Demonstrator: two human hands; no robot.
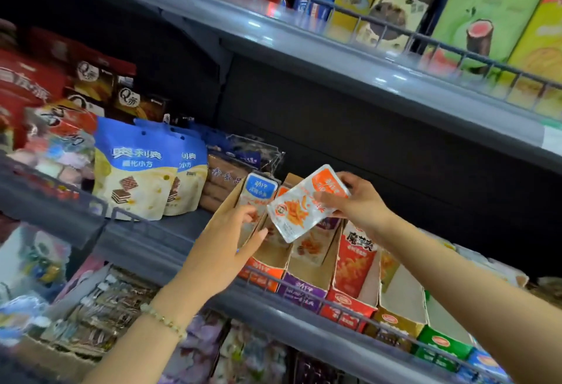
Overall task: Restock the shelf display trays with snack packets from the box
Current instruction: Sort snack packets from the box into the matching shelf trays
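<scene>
My right hand [359,198] pinches an orange-and-white snack packet [299,207] by its top corner, holding it tilted above the cardboard display trays on the middle shelf. My left hand [234,237] grips the side wall of the leftmost tray [261,265], its fingers curled over the edge beside a blue-topped packet [258,193] standing inside. A purple-fronted tray [304,286] sits just right of it with a few packets in it. The supply box is not in view.
More trays stand along the shelf to the right: a red one [349,301], a yellow one [398,313], a green one [441,341]. Blue wafer bags [137,170] stand to the left. A wire rail [334,301] fronts the shelf. An upper shelf [334,58] overhangs.
</scene>
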